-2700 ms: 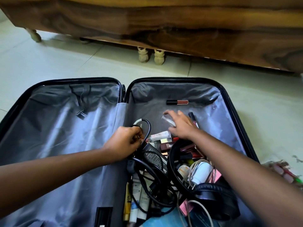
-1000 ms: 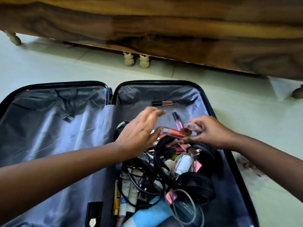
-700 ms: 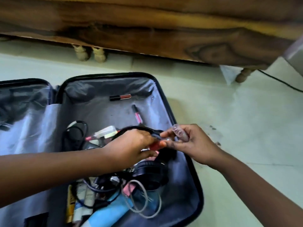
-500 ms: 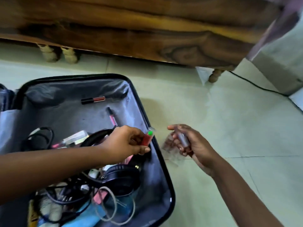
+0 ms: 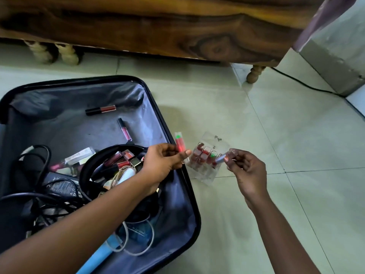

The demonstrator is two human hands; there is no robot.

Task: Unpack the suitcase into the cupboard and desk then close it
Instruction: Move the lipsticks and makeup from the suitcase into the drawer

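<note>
Left hand [image 5: 165, 162] pinches red tube [image 5: 180, 146] (suitcase [image 5: 173, 135] open).

the pale tiled floor [image 5: 296, 135] carries the open suitcase [image 5: 183, 194] and a clear lipstick case [image 5: 207, 175].

Pretty soft, even daylight here, a bit of sheen on the floor tiles [image 5: 296, 135]. Dark shadow under the wooden furniture [image 5: 177, 26]. Wide-angle bending at the edges, hands slightly motion-blurred.
</note>
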